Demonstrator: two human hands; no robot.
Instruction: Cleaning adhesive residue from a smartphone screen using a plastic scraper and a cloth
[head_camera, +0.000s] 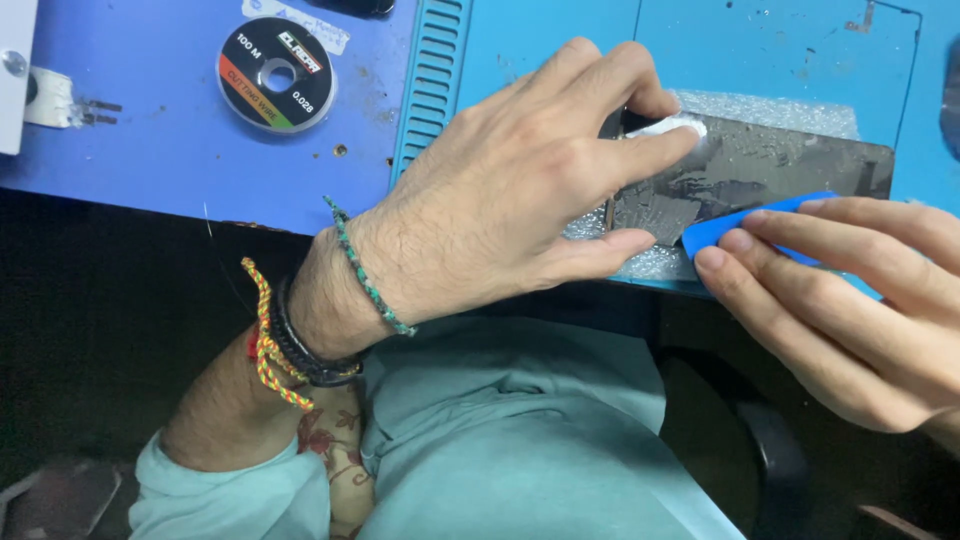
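The left hand (520, 200) pinches a white wad (668, 126) against the dark cracked panel (760, 175) beneath its fingertips — just beside them, the right hand (850, 300) grips a blue plastic card (750, 225) — its edge touching the panel.

The dark panel (770, 170) appears to be glass, glossy and smeared, resting on crinkled clear bubble wrap (770, 108). At its near edge lies a smooth blue plastic card (745, 222); on its top left corner sits a soft white wad (672, 126), cotton or tissue. Left of the panel, the work mat (180, 130) is matt blue, scuffed and stained, carrying a glossy black plastic spool (277, 74).
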